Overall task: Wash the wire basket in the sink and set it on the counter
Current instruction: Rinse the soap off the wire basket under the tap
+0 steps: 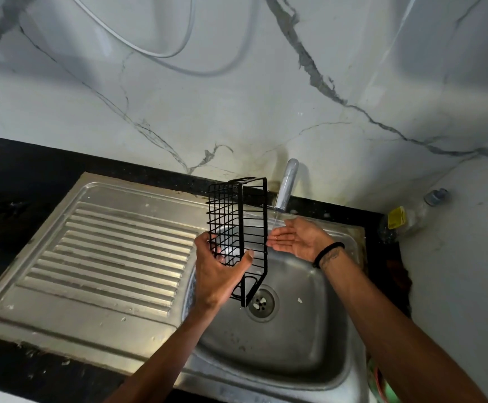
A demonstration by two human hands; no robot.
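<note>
Left of the steel sink bowl (309,344), the ribbed drainboard (106,251) lies flat. Above the bowl's left edge, the left hand (219,271) grips the black wire basket (238,228), held on end. Right of the basket, just apart from it, the right hand (295,238) lies open, palm up, under water from the tap (286,184).

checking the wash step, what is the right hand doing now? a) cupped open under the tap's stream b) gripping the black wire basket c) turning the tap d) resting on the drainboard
a: the right hand lies palm-up under the thin stream from the metal tap, while the left hand holds the black wire basket.
</note>
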